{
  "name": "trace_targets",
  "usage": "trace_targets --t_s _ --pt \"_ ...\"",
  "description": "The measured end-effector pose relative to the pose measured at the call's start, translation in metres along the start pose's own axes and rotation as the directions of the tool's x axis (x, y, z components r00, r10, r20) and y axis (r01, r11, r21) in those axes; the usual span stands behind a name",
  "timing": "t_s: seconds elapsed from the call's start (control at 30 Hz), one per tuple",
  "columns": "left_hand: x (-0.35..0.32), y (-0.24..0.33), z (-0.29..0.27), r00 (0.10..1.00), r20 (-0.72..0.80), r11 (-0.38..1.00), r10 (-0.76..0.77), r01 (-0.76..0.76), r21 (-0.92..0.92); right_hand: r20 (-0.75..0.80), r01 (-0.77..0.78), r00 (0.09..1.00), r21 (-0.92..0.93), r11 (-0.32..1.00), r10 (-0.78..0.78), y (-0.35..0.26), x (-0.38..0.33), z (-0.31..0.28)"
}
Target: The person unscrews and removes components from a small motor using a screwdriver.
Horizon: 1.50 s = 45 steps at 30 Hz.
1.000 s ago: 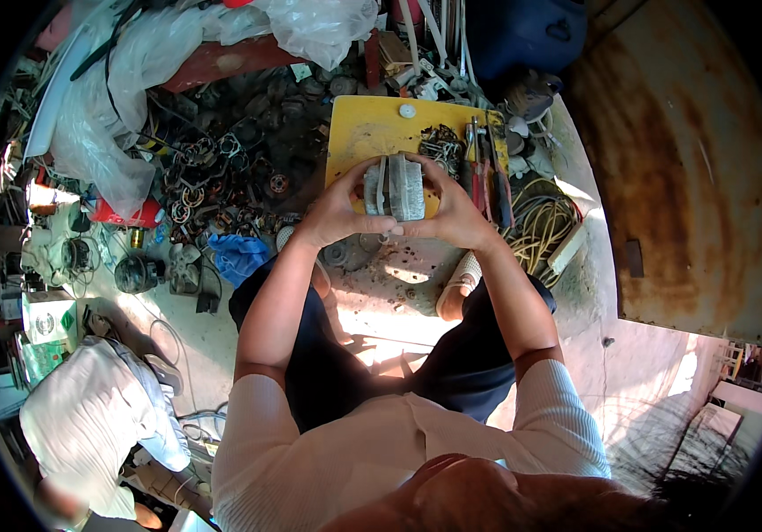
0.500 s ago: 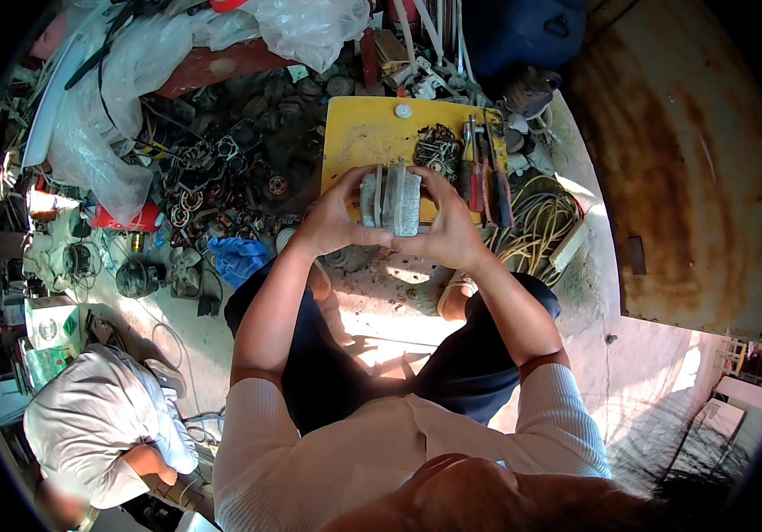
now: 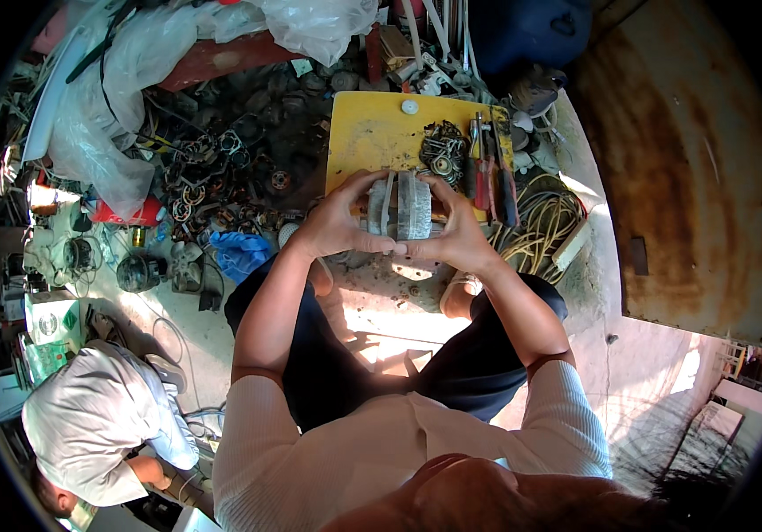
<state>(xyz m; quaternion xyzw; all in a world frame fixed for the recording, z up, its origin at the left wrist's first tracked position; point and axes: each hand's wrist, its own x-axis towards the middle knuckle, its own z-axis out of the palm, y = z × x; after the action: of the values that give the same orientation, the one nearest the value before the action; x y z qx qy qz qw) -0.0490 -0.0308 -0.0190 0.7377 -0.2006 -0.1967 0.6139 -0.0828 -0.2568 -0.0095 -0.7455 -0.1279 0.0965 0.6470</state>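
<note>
Between my two hands is a round, ribbed grey metal motor housing (image 3: 414, 206), held on its side over the near edge of a yellow board (image 3: 372, 133). A narrow gap runs between its left end and its main body. My left hand (image 3: 342, 222) is wrapped round the left end, while my right hand (image 3: 455, 229) grips the right side. Both thumbs meet along the near side. Just beyond my right hand lie a heap of small screws and metal parts (image 3: 443, 151), a red-handled screwdriver (image 3: 480, 184) and pliers (image 3: 506, 199). A small white disc (image 3: 409, 106) rests at the board's far edge.
Coiled yellowish cable (image 3: 541, 222) lies right of the board. Copper-wound motor parts (image 3: 195, 191) are heaped at left, with a blue cloth (image 3: 239, 254) nearer. A rusty metal sheet (image 3: 683, 177) stands at right. Another person (image 3: 97, 417) is bent over at lower left.
The housing has turned slightly in my hands, showing more of its rounded right side. Both hands keep their hold. The person at lower left has shifted a little.
</note>
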Motion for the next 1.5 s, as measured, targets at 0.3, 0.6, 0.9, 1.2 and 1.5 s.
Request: trace_targets --t_s 0.3,0.6,0.9,1.2,1.5 --pt "-0.006 -0.022 -0.023 0.988 -0.154 0.956 0.016 -0.06 -0.288 -0.122 0.05 0.991 -0.025 0.998 -0.053 0.002 -0.007 -0.018" --pt "-0.005 -0.026 -0.052 0.989 -0.127 0.874 0.073 -0.124 -0.469 -0.21 0.041 0.976 0.427 0.903 0.054 0.003 -0.003 -0.057" --pt "0.025 -0.022 -0.022 0.962 -0.271 0.972 0.035 -0.095 -0.214 -0.235 0.047 0.953 0.74 0.671 0.193 0.022 0.012 -0.064" --pt "0.083 -0.039 0.0 0.801 -0.56 0.899 0.214 0.063 0.433 -0.162 0.017 0.944 0.894 0.448 0.288 0.008 0.024 -0.065" --pt "0.094 -0.043 -0.017 0.907 -0.396 0.792 0.145 0.134 0.596 -0.034 -0.061 0.965 0.935 0.349 0.259 0.018 0.028 -0.072"
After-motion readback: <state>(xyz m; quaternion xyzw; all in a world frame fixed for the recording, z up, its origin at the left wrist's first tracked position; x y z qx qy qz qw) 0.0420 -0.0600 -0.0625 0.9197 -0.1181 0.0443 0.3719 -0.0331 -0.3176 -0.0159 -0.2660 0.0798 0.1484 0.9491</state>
